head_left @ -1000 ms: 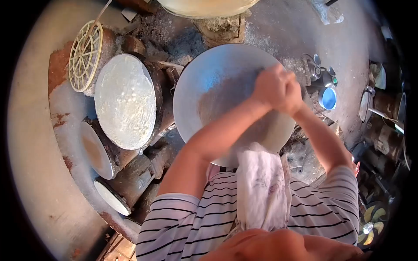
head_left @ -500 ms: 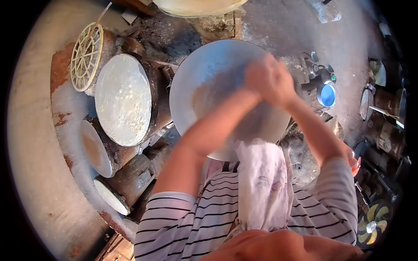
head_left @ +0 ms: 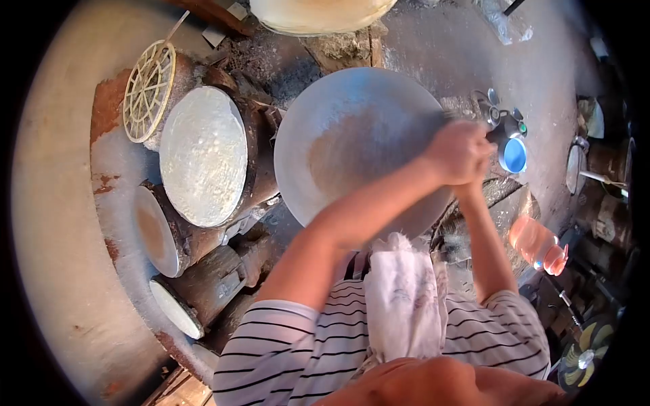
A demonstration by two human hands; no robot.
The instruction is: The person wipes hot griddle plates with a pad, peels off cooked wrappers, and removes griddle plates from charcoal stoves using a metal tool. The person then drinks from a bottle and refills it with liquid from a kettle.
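Note:
My left hand and my right hand are closed together above the right rim of a large round grey pan. Whatever they grip is hidden by the fingers. A dark blurred shape shows beside them over the pan, too smeared to identify. Brownish residue covers part of the pan's inside. A pale cloth hangs over the striped shirt, below the pan.
On the left are a round pan with a whitish, bumpy surface, a spoked disc and smaller pans. A pale round vessel is at the top. Right: a blue bowl, what looks like another person's hand and a fan.
Both my hands have moved right and down together, from over the pan to its right rim. The hand-like shape at the right shows more fully. The view has shifted slightly.

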